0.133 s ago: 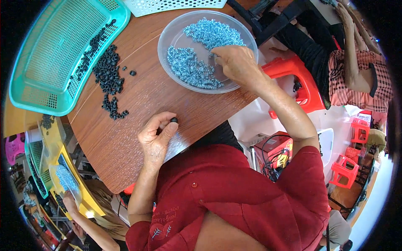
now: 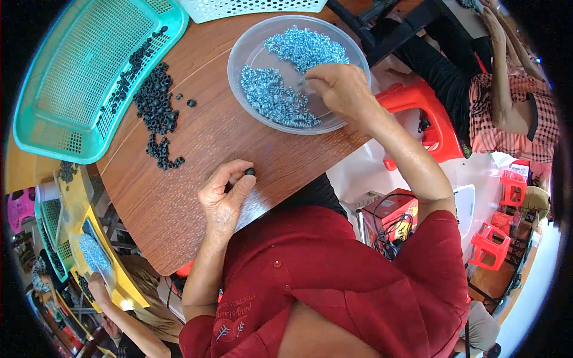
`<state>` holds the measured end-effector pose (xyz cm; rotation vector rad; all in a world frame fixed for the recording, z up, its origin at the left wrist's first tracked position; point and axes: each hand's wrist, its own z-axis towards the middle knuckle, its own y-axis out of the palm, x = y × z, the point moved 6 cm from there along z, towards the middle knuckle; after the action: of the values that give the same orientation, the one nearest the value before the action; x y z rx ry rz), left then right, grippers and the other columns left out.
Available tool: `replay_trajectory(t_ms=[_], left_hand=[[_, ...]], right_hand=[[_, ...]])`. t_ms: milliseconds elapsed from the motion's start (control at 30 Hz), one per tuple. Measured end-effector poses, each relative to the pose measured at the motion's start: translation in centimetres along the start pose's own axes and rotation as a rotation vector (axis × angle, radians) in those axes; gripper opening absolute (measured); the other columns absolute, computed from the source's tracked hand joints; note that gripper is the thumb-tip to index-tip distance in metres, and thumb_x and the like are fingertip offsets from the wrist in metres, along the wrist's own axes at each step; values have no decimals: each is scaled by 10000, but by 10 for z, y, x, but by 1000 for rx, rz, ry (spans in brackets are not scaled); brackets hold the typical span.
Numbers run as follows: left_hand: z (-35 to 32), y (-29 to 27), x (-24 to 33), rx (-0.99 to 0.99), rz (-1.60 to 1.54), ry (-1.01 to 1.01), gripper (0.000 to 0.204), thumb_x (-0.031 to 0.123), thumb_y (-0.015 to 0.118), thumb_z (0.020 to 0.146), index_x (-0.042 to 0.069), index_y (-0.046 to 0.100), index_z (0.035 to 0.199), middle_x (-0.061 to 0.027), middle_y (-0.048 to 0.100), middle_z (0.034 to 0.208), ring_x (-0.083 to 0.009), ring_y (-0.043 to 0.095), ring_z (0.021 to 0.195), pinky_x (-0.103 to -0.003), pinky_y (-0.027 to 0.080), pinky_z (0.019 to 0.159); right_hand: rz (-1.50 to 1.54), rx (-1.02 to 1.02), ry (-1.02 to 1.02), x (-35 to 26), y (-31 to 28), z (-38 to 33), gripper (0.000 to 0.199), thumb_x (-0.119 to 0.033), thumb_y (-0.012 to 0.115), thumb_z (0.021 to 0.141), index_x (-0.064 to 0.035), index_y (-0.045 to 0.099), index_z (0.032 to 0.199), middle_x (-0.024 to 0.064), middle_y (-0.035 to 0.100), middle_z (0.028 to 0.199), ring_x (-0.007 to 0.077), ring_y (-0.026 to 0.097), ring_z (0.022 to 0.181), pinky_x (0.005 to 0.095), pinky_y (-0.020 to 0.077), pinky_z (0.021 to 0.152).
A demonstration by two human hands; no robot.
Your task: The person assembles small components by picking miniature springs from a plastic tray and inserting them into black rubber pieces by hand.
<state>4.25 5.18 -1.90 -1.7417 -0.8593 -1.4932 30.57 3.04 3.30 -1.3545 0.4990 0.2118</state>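
Note:
Between the thumb and forefinger of my left hand [image 2: 221, 200] sits a small round black rubber-like piece [image 2: 249, 171], held just above the near part of the table. My right hand [image 2: 345, 92] reaches into a clear round plastic bowl [image 2: 258, 58] with its fingertips pinched together. In the bowl lie two heaps of small shiny bluish-silver coils, like little springs [image 2: 307, 49]. My fingertips are at the gap between the heaps; what they pinch is too small to make out. Left of the bowl, many more small black pieces [image 2: 156, 104] are piled on the table.
A turquoise basket [image 2: 59, 77] with black pieces along its inner right side stands on the brown table [image 2: 215, 128]. A white perforated basket [image 2: 250, 9] is at the far edge. Red stools [image 2: 430, 113] stand at right. Other people work at both sides, one by a yellow table [image 2: 128, 286].
My right fingertips have shifted very slightly within the bowl, staying between the heaps. My left hand keeps the black piece in the same place.

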Motion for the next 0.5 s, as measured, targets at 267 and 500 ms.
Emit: replay_trajectory(t_ms=[267, 500], left_hand=[[1, -1, -1, -7, 25, 2, 208, 82, 724, 782, -2, 656, 959, 3, 598, 802, -62, 508, 679, -202, 434, 627], [2, 0, 2, -6, 65, 30, 204, 70, 723, 778, 3, 658, 959, -1, 601, 798, -66, 514, 670, -200, 439, 619]], right_hand=[[-133, 103, 5, 11, -1, -3, 168, -128, 632, 786, -66, 685, 933, 157, 667, 852, 318, 653, 776, 385, 512, 665], [-223, 6, -16, 5, 10, 7, 146, -144, 614, 791, -75, 672, 906, 160, 653, 790, 339, 634, 768, 428, 486, 673]])
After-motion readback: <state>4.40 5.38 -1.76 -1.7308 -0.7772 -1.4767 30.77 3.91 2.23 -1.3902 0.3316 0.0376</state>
